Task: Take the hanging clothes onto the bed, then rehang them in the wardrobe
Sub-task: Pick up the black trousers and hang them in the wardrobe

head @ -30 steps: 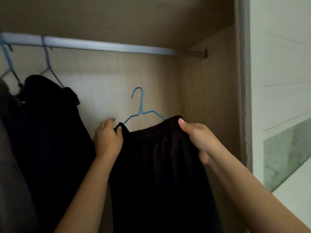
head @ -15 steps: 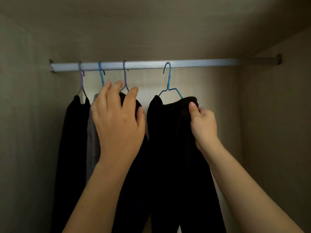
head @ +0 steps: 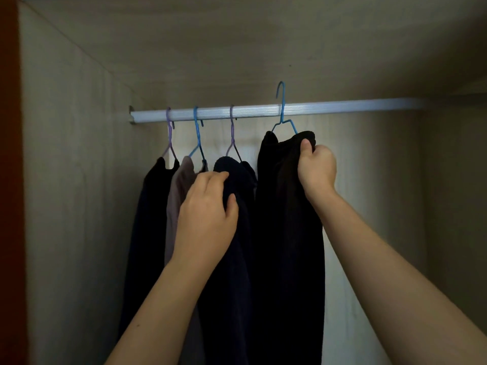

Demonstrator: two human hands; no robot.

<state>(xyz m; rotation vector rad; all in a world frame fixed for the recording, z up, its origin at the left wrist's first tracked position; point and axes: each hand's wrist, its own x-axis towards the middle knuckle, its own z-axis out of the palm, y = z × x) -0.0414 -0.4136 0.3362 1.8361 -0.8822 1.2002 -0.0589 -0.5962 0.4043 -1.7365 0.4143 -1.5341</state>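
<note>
Beige wooden wardrobe [head: 79, 196], silver metal rail [head: 342, 108] mid-frame — right hand [head: 316, 171] clenching black fabric garment [head: 287, 233], left hand [head: 208, 219] gripping navy fabric garment [head: 238, 175]; lower blue wire hanger [head: 282, 119] squarely over rail.

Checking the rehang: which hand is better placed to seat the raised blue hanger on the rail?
Right, probably: the right hand grips the black garment on that blue hanger; the left hand holds a neighbouring dark garment.

Rail [head: 263, 111]: ribbed metal, slight sheen. Blue hanger [head: 283, 101]: thin coated wire. Wardrobe wall [head: 79, 180]: pale wood-grain board, matt. Black garment [head: 287, 233] in my right hand [head: 317, 169], navy garment [head: 237, 259] in my left hand [head: 208, 219]: matt cloth. Grey garment [head: 179, 196]: smoother cloth.
</note>
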